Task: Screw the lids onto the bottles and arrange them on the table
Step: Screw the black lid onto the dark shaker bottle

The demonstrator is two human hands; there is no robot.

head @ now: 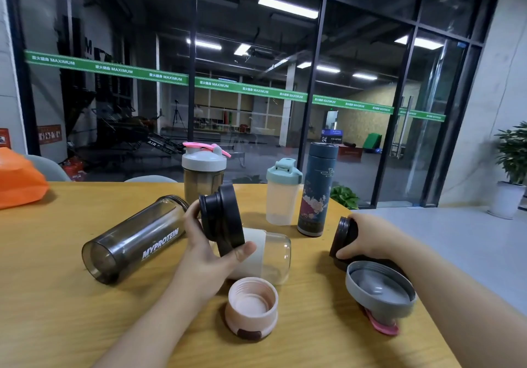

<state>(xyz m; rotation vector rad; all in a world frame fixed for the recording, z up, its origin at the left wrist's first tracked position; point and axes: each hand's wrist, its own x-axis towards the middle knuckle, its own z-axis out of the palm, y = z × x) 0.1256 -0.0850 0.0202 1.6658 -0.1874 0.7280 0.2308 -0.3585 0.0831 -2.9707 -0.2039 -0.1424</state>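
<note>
- We hold the black lid (222,219) in our left hand (205,253); the thumb presses on its near edge and the fingers curl behind its far side, so the grip is closed around the lid, which stands tilted above the table (85,325).
- The smoky MYPROTEIN bottle (134,239) lies on its side just left of this lid, with its open mouth turned toward the lid; the two seem almost touching, but we cannot tell if they do.
- We judge that the step in hand is to match this lid with that bottle; the next move calls for bringing the lid square to the mouth and turning it, while something keeps the bottle from rolling.
- Our right hand (368,236) is curled over a small dark bottle (343,239) at the right, well apart from the lid.
- A clear jar with a cream band (271,253) lies behind our left hand; a pink cap (252,305) and a grey lid (380,293) rest near us, both open side up.
- At the far side three bottles stand already closed: the grey-lidded shaker (203,173), the pale shaker (282,193) and the blue flask (316,190).
</note>
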